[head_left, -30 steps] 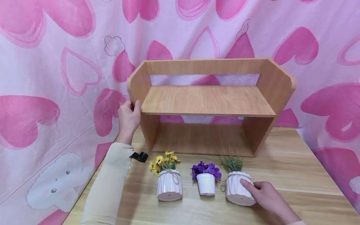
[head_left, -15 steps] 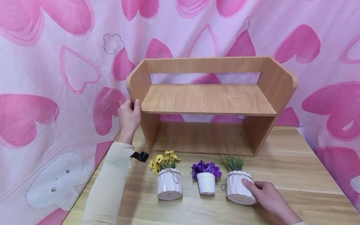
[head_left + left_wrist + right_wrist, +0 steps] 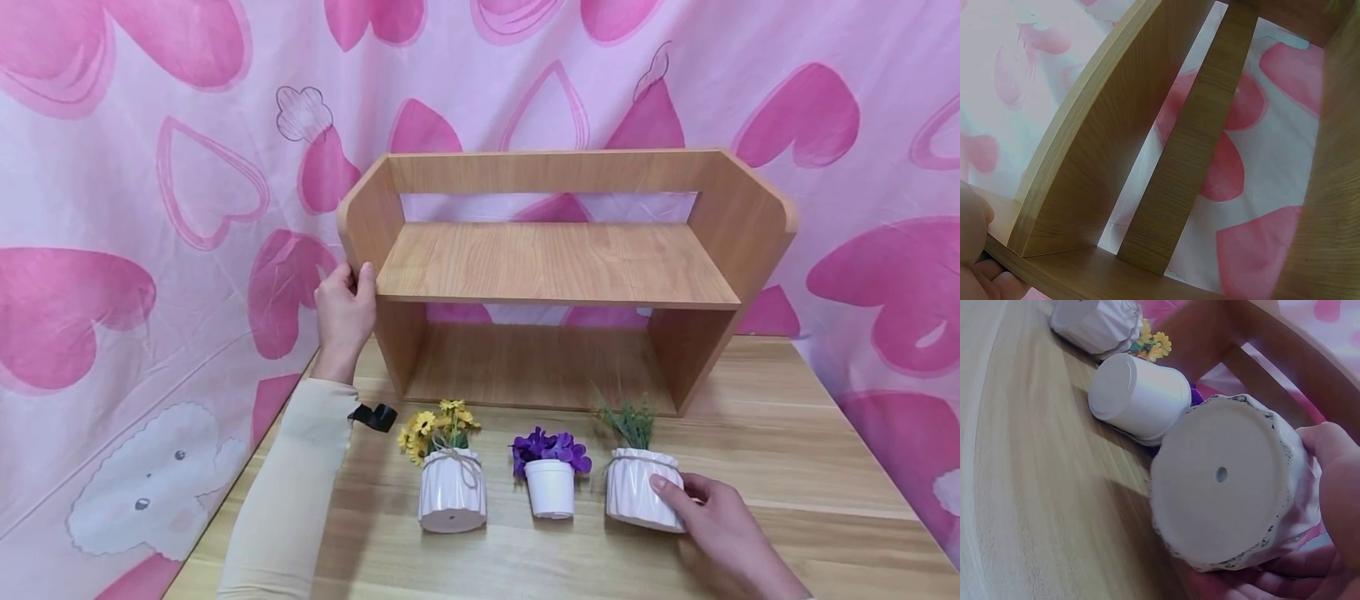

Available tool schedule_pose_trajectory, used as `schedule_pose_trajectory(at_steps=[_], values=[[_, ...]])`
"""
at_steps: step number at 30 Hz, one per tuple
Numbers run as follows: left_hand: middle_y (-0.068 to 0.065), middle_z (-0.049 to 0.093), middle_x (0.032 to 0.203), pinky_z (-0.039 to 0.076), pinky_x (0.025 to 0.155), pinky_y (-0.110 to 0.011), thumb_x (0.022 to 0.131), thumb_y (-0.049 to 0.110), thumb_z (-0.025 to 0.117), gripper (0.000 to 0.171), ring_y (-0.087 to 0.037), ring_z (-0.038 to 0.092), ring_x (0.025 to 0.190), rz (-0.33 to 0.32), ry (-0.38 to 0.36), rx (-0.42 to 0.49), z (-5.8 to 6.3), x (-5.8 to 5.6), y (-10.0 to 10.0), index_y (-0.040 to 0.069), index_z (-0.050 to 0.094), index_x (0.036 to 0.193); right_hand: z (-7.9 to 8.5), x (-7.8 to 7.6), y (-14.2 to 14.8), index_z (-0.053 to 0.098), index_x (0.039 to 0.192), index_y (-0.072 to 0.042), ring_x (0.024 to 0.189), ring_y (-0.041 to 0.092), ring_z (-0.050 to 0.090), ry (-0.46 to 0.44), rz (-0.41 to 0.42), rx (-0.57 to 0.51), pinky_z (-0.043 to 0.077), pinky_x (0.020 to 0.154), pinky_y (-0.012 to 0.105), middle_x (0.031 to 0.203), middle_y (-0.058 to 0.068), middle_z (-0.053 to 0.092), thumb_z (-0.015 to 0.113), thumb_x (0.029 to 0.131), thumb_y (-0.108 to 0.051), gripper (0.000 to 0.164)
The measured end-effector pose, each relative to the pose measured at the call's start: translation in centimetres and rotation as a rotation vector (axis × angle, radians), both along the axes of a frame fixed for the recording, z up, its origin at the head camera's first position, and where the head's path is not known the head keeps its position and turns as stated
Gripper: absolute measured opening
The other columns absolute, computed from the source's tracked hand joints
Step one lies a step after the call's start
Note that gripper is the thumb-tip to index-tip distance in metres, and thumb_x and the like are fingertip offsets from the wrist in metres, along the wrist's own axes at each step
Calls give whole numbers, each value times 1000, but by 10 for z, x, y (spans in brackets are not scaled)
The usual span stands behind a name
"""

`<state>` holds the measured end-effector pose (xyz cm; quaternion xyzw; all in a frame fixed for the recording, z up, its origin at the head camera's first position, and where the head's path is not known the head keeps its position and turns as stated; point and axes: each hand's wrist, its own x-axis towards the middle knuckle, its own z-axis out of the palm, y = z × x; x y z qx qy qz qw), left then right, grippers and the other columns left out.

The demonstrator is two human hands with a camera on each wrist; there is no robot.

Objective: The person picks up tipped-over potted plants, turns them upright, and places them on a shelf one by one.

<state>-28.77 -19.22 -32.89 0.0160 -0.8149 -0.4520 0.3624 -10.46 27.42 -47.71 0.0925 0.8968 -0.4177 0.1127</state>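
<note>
My left hand (image 3: 346,317) grips the front edge of the left side panel of a wooden two-tier shelf (image 3: 555,262). At the front right, my right hand (image 3: 716,517) holds a white ribbed flowerpot (image 3: 641,492) with twine round its rim and a green plant (image 3: 633,425) in it. The right wrist view shows the pot's base (image 3: 1216,487) with a small hole, thumb on one side and fingers below. Left of it lies a small white pot (image 3: 551,490) with purple flowers (image 3: 551,450). Further left lies another ribbed pot (image 3: 452,496) with yellow flowers (image 3: 431,433).
The shelf stands at the back of a wooden table (image 3: 780,442). Behind it hangs a pink curtain (image 3: 225,158) printed with hearts. A black strap (image 3: 372,417) sticks out from the left sleeve (image 3: 288,483).
My right hand has tipped the green plant's pot more upright and moved it slightly right, so less of its base shows. The left hand keeps its grip on the shelf.
</note>
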Motion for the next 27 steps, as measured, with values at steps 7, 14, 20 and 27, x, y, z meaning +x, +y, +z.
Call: schedule_pose_trajectory(at_steps=[7,14,20,27], values=[[-28,73,89,37,67,-22,107,20,62,31,-34,62,83,-1,0,-1,0,-1,0,-8,69,94,-3,2,-3,50,149,15,98,13,65,35,-29,-35,53,80,21,124,20,73,66,107,-45,75],[-29,75,93,38,68,-22,107,21,62,32,-35,63,85,2,-11,2,-2,1,0,-8,71,99,-10,3,-5,43,153,17,98,9,68,73,-69,-93,57,78,21,125,26,72,73,105,-35,76],[-29,75,95,38,68,-22,108,21,62,32,-35,63,85,2,-11,-3,-1,1,0,-8,72,102,-15,5,-3,42,154,15,92,-8,64,149,-106,-156,58,78,19,126,29,72,77,102,-24,73],[-28,74,92,37,67,-19,108,21,62,32,-35,63,85,3,-12,0,-1,2,1,-8,70,96,-26,9,-2,41,153,15,96,-19,56,284,-136,-169,56,79,10,138,42,61,87,93,-14,81]])
